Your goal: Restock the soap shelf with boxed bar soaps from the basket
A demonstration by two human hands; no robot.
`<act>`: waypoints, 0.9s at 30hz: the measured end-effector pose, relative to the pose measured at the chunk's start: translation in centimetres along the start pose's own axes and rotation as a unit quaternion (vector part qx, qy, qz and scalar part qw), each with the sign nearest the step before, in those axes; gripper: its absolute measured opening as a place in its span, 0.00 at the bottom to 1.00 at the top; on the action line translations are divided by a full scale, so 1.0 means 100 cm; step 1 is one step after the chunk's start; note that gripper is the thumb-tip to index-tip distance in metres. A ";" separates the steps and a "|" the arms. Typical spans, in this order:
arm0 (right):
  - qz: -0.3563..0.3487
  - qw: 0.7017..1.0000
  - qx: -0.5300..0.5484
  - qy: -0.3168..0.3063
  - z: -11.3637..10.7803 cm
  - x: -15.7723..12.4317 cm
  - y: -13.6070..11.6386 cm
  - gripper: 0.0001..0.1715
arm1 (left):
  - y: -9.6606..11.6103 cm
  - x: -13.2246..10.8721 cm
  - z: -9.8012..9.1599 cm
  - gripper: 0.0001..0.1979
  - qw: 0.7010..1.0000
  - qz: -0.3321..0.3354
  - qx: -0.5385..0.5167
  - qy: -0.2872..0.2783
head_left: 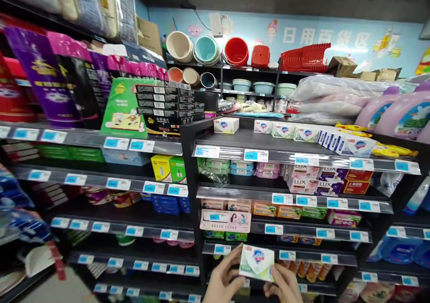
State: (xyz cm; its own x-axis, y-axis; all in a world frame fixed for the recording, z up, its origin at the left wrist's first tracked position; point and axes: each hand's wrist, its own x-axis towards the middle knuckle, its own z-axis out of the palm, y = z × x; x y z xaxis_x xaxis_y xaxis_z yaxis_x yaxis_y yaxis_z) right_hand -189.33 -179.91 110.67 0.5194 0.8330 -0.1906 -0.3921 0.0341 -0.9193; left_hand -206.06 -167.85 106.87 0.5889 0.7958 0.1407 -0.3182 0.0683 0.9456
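Observation:
Low in front of me, a white and green soap box (257,262) with a blue shield logo is held up between both hands, its front tilted toward me. My left hand (223,276) is closed on its left end, fingers behind and thumb near the lower corner. My right hand (284,285) grips the lower right corner. Beyond and above, similar white soap boxes (282,129) stand on the top shelf (245,142), with a single soap box (226,125) apart at its left end. Blue and white soap boxes (356,145) are lined up farther right.
Lower shelves hold Lux soap boxes (304,185) and plastic soap cases (242,168). At left, a shelf carries purple bottles (43,74) and a green box (124,108). A pink sign (225,221) juts from a shelf edge. Buckets (236,51) stand at the back.

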 end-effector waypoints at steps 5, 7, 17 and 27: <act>-0.079 0.996 -0.020 -0.042 0.040 0.014 -0.015 0.37 | 0.017 0.019 -0.038 0.33 0.999 0.039 -0.021 0.025; -0.104 0.993 -0.032 -0.056 0.049 0.022 -0.016 0.39 | 0.026 0.026 -0.048 0.34 0.998 0.047 -0.023 0.027; -0.129 0.983 -0.093 -0.092 0.077 0.031 -0.041 0.33 | 0.079 0.038 -0.072 0.32 0.992 0.110 0.065 -0.006; -0.164 0.982 -0.045 -0.085 0.091 0.008 -0.052 0.27 | 0.053 0.045 -0.066 0.35 0.994 0.050 -0.028 -0.097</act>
State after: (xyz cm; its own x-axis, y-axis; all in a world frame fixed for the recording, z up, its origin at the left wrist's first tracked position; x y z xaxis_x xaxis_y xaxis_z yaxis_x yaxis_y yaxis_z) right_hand -193.77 -174.38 118.47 0.4691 0.8657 0.1748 -0.1521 0.2742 -0.9496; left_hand -210.00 -159.92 110.58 0.6826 0.6695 0.2931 -0.4206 0.0319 0.9067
